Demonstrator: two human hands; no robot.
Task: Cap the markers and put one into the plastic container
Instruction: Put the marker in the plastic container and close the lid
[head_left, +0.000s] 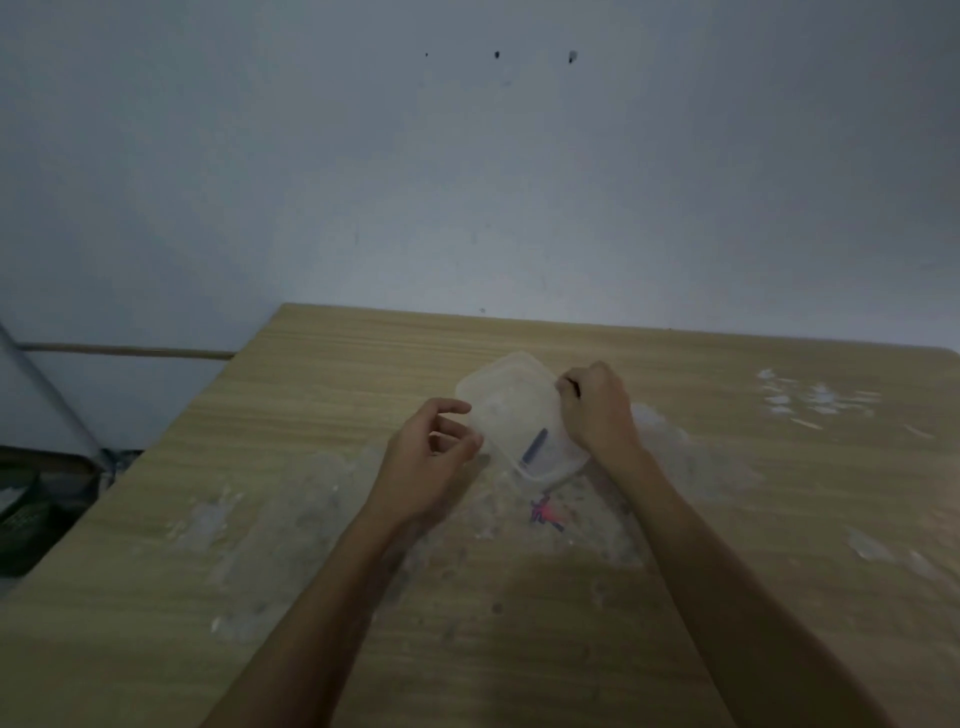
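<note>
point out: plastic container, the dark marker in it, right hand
plastic container (506, 400): head view, on its translucent top face.
dark marker (535, 447): head view, mid-barrel, seen through the plastic.
right hand (597, 408): head view, back of the hand.

We see a plastic container (511, 410) — translucent, cloudy and smooth — on a matt wood-grain table (363, 358), which carries shiny clear film patches (821, 400); the wall (467, 182) behind looks matt and painted.

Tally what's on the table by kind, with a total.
Plastic container: 1
Dark marker-like item inside the container: 1
Clear plastic sheet with a pink and blue print: 1
Total: 3
</note>
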